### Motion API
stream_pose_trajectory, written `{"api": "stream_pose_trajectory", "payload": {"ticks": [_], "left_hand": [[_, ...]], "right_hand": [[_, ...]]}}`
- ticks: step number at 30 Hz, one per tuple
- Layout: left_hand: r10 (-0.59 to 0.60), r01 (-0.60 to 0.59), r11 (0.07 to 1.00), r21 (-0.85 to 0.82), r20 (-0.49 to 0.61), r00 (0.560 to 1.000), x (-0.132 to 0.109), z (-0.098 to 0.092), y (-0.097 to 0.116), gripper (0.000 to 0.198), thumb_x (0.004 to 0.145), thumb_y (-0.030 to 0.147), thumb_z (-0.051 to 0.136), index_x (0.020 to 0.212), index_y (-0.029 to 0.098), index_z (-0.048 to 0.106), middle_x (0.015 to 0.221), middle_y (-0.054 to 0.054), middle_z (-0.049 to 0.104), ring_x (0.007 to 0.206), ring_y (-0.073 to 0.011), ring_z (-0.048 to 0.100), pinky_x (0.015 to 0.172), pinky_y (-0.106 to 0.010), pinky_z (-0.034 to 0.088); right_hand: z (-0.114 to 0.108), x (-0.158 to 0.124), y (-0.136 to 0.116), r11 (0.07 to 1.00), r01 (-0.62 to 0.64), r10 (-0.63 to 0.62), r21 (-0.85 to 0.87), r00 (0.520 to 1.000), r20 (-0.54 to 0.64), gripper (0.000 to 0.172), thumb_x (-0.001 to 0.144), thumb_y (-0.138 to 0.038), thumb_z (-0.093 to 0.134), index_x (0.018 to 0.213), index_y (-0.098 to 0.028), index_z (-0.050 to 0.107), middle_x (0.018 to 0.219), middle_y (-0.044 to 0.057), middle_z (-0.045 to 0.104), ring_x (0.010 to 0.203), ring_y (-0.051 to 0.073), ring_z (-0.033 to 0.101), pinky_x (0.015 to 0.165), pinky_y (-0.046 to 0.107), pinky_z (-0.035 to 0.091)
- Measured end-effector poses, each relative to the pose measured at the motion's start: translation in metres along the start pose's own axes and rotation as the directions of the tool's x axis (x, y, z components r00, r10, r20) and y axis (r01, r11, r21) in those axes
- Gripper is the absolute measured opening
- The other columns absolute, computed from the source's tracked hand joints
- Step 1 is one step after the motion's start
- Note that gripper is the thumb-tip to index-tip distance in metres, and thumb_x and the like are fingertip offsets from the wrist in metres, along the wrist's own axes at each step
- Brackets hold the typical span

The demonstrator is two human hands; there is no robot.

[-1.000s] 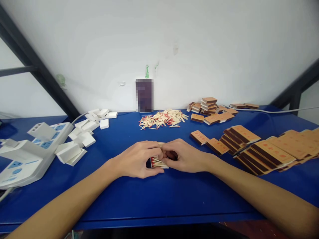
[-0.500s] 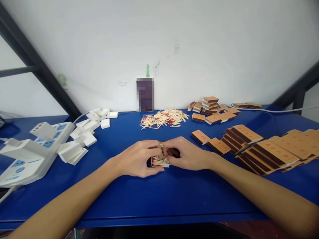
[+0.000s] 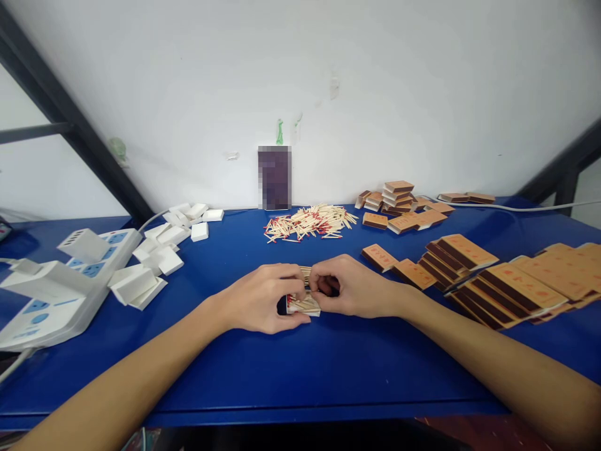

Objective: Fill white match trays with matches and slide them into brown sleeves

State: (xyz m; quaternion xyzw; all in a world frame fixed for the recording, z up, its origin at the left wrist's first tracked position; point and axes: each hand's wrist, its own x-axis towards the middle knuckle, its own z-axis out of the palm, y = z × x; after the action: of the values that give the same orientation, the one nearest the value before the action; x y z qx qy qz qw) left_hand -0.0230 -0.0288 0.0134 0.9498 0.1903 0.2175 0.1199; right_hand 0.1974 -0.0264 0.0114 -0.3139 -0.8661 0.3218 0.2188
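Note:
A small white matchbox tray (image 3: 315,313) with red-tipped matches (image 3: 300,305) in it lies on the blue table in front of me. My left hand (image 3: 263,297) grips the tray from the left, its thumb along the near side and its fingers over the far side. At the tray's right end, my right hand (image 3: 354,285) has its fingertips curled and pressed together over the matches. Whatever sits between those fingertips is hidden. Beyond both hands is a loose heap of matches (image 3: 317,220).
White empty trays (image 3: 171,235) lie scattered at left, beside a power strip (image 3: 101,275) with plugs. Orange matchbox sleeves (image 3: 521,285) are stacked at right, with more boxes (image 3: 399,200) behind. A blurred dark rectangle (image 3: 275,178) stands at the wall.
My right hand has lifted slightly away from the tray, showing more of the matches. My left hand keeps its grip on the tray.

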Motion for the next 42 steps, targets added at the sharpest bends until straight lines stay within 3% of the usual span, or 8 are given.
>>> {"api": "stream_pose_trajectory", "payload": {"ticks": [4, 10, 19, 26, 32, 36, 39, 42], "left_hand": [[0.003, -0.003, 1.000, 0.012, 0.002, 1.000, 0.000, 0.000, 0.000, 0.022, 0.083, 0.035, 0.068, 0.078, 0.015, 0.059, 0.084, -0.004, 0.060, 0.072, -0.0131, 0.056, 0.065, -0.025, 0.045], [-0.031, 0.032, 0.999, -0.022, 0.024, 0.999, 0.000, -0.001, -0.002, 0.030, 0.082, 0.039, 0.070, 0.072, 0.016, 0.054, 0.083, -0.003, 0.059, 0.073, -0.0135, 0.056, 0.066, -0.025, 0.044], [-0.078, 0.080, 0.996, -0.028, 0.065, 0.995, 0.000, -0.004, 0.000, 0.027, 0.083, 0.040, 0.066, 0.094, 0.016, 0.058, 0.088, -0.003, 0.060, 0.079, -0.0165, 0.057, 0.073, -0.028, 0.045], [-0.162, 0.162, 0.985, -0.065, 0.017, 0.987, 0.001, 0.000, -0.007, 0.032, 0.088, 0.048, 0.064, 0.083, 0.017, 0.057, 0.080, -0.001, 0.060, 0.074, -0.0141, 0.057, 0.069, -0.025, 0.042], [-0.139, 0.140, 0.990, 0.034, -0.029, 0.990, 0.001, -0.002, -0.009, 0.019, 0.098, 0.029, 0.046, 0.092, 0.017, 0.060, 0.086, -0.003, 0.062, 0.081, -0.0158, 0.057, 0.075, -0.028, 0.044], [-0.161, 0.176, 0.972, 0.159, -0.098, 0.982, 0.000, -0.006, -0.014, 0.021, 0.096, 0.022, 0.041, 0.095, 0.016, 0.060, 0.087, -0.004, 0.064, 0.079, -0.0167, 0.056, 0.076, -0.031, 0.042], [-0.156, 0.165, 0.969, 0.185, -0.065, 0.986, -0.002, -0.010, -0.016, 0.022, 0.095, 0.029, 0.043, 0.093, 0.016, 0.060, 0.088, -0.004, 0.065, 0.080, -0.0178, 0.056, 0.077, -0.033, 0.041], [-0.113, 0.102, 0.963, 0.250, 0.028, 0.993, -0.003, -0.013, -0.014, 0.031, 0.088, 0.046, 0.052, 0.089, 0.017, 0.061, 0.083, -0.003, 0.063, 0.076, -0.0188, 0.056, 0.072, -0.034, 0.039]], "right_hand": [[0.002, 0.000, 0.001, 1.000, -0.010, 0.009, -0.017, 0.998, -0.062, 0.008, 0.077, -0.019, 0.063, 0.069, -0.018, 0.059, 0.056, -0.007, 0.047, 0.050, 0.007, 0.040, 0.049, 0.021, 0.032], [0.006, 0.000, 0.000, 0.999, 0.043, -0.042, 0.025, 0.999, -0.017, 0.015, 0.079, -0.024, 0.066, 0.067, -0.017, 0.060, 0.057, -0.006, 0.051, 0.051, 0.007, 0.041, 0.050, 0.021, 0.034], [-0.004, -0.002, -0.005, 0.996, 0.086, -0.087, -0.034, 0.996, -0.029, 0.009, 0.077, -0.014, 0.057, 0.072, -0.019, 0.052, 0.066, -0.004, 0.050, 0.059, 0.009, 0.043, 0.055, 0.023, 0.034], [-0.002, -0.002, -0.005, 0.993, 0.102, -0.100, -0.067, 0.994, 0.032, 0.016, 0.079, -0.021, 0.061, 0.073, -0.020, 0.047, 0.067, -0.005, 0.045, 0.059, 0.009, 0.038, 0.055, 0.024, 0.031], [-0.002, -0.002, 0.000, 0.987, 0.095, -0.100, -0.129, 0.995, -0.031, 0.010, 0.082, -0.018, 0.057, 0.077, -0.020, 0.049, 0.069, -0.004, 0.046, 0.060, 0.010, 0.039, 0.056, 0.024, 0.034], [-0.005, -0.001, 0.009, 0.965, 0.085, -0.134, -0.247, 0.973, -0.189, 0.015, 0.084, -0.013, 0.054, 0.097, -0.020, 0.058, 0.094, 0.004, 0.061, 0.084, 0.016, 0.056, 0.077, 0.031, 0.045], [-0.005, -0.002, 0.017, 0.945, 0.102, -0.147, -0.312, 0.981, -0.125, 0.032, 0.087, -0.024, 0.059, 0.119, -0.022, 0.057, 0.121, 0.008, 0.062, 0.114, 0.024, 0.055, 0.097, 0.042, 0.043], [-0.003, -0.002, 0.020, 0.948, 0.096, -0.121, -0.303, 0.991, -0.064, 0.039, 0.090, -0.037, 0.060, 0.127, -0.025, 0.056, 0.131, 0.008, 0.061, 0.122, 0.027, 0.054, 0.102, 0.047, 0.041]]}}
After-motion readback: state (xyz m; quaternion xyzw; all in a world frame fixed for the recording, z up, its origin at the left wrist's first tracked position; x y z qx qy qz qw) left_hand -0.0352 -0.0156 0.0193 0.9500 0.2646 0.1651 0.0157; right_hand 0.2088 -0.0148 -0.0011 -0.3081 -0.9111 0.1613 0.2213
